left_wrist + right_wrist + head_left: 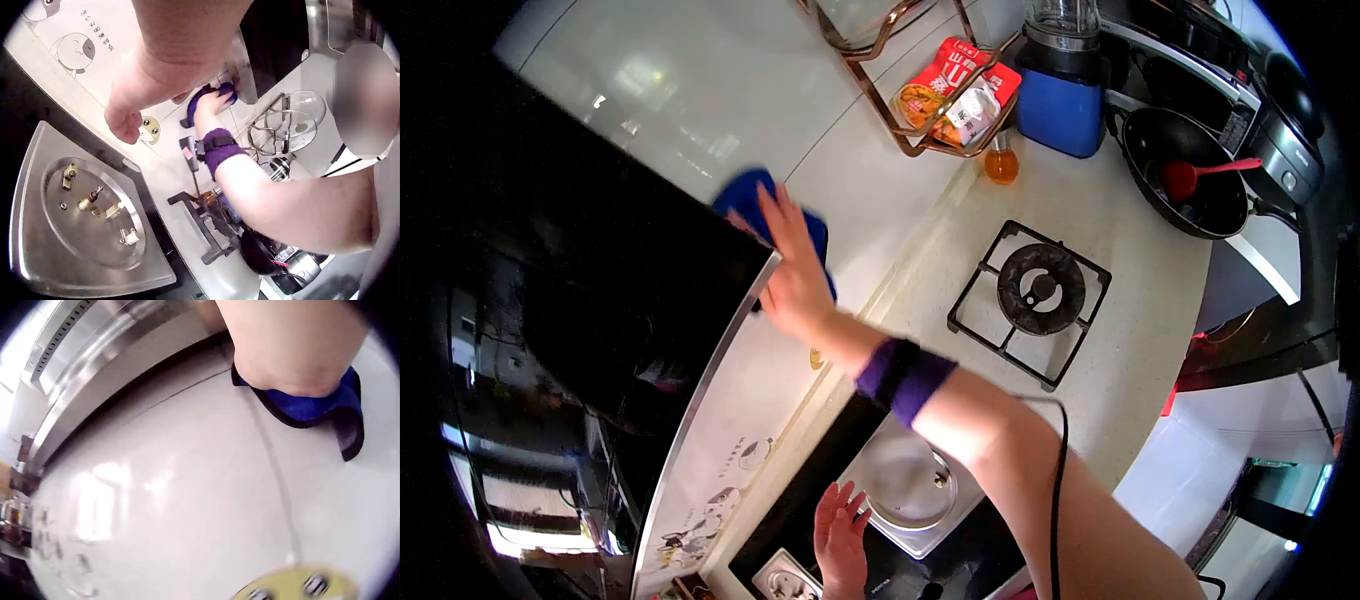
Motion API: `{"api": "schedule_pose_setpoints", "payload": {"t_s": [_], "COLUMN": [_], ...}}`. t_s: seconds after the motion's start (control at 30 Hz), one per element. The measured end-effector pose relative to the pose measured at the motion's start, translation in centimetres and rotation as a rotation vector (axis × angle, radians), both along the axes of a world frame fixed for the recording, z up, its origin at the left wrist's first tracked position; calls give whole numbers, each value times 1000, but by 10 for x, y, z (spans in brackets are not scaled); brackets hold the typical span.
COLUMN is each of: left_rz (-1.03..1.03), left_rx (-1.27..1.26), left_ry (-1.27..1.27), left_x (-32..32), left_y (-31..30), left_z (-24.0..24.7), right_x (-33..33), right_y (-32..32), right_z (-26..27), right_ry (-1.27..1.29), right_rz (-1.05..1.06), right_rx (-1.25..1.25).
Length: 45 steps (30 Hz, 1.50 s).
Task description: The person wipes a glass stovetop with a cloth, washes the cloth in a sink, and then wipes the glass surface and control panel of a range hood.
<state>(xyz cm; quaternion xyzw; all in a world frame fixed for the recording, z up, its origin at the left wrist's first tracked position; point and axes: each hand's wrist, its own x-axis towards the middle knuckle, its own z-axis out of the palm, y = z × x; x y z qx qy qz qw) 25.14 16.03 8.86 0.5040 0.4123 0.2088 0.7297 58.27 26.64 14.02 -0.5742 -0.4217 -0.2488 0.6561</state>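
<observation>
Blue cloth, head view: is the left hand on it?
No, the right hand presses the blue cloth against the white tiled wall; the left hand hangs apart.

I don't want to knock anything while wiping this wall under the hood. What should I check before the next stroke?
1. Blue cloth flat under the right hand on the wall: ok.
2. Room between that hand and the hood edge: not ok, they are right beside each other.
3. Left hand open, holding nothing: ok.
4. Burner showing no flame: ok.
5. Cloth damp enough: cannot tell.
</observation>
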Motion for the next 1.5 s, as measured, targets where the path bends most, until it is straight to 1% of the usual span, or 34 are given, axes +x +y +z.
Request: {"api": "schedule_pose_setpoints", "payload": {"t_s": [0.07,0.1,0.13,0.17,0.23,0.27,0.3,0.37,0.43,0.47,0.5,0.57,0.63,0.7,0.77,0.83,0.9,0.93,1.0,1.03,1.07,1.1,1.13,1.17,1.23,1.27,1.3,1.33,1.4,1.43,1.5], "left_rz": [-22,-16,-7,2,10,12,5,-8,-22,-28,-26,-24,-25,-25,-15,-10,5,21,59,81,104,130,156,179,209,223,232,238,242,236,228], "left_rx": [20,25,27,27,17,15,2,-23,-24,-24,-27,-31,-40,-45,-51,-17,3,1,-7,-13,-18,-17,-18,-20,-43,-47,-50,-51,-57,-66,-78], "left_ry": [26,32,40,49,34,23,23,29,31,29,26,22,30,27,24,21,4,-3,-6,-2,1,26,49,73,43,36,25,35,57,34,-14], "left_x": [6,10,12,12,13,15,17,20,22,23,23,22,16,16,13,9,2,-5,-20,-27,-34,-41,-45,-51,-63,-66,-67,-67,-65,-62,-54], "left_y": [0,3,4,5,7,8,7,4,0,-2,-4,-7,-9,-12,-15,-17,-16,-17,-17,-17,-17,-18,-20,-22,-24,-26,-27,-27,-27,-29,-28], "left_z": [1,1,1,1,-2,-3,-3,-4,-3,-3,-2,-2,-7,-8,-4,0,3,4,4,3,1,2,2,2,-2,-3,-5,-7,-12,-9,-1], "right_x": [49,72,86,98,105,103,94,72,52,37,21,-19,-72,-125,-148,-143,-118,-130,-41,-7,22,53,77,86,82,72,52,33,-13,-22,5], "right_y": [-1,-1,-4,-4,1,5,8,10,18,20,20,25,34,44,44,35,20,34,8,22,-6,-1,1,0,13,21,27,25,14,5,-15], "right_z": [25,32,35,29,1,-17,-37,-75,-121,-134,-139,-128,-120,-127,-116,-109,-126,-131,-142,-166,-129,-142,-150,-159,-189,-203,-203,-205,-188,-190,-181], "right_ry": [-28,-51,66,174,258,324,391,652,775,832,887,974,1057,1095,1213,1353,1265,1161,1019,855,816,736,620,636,711,734,754,769,799,591,732], "right_rz": [-41,-163,-223,-291,-350,-354,-358,-304,-348,-329,-309,-213,-128,-25,86,163,219,20,37,-203,-150,-336,-487,-498,-545,-488,-434,-409,-360,-399,-307], "right_rx": [51,112,95,107,176,167,156,110,54,11,-33,-56,-84,-174,-359,-381,-345,-405,-171,-137,28,-128,-201,-217,-372,-279,-182,-195,-221,-479,-492]}}
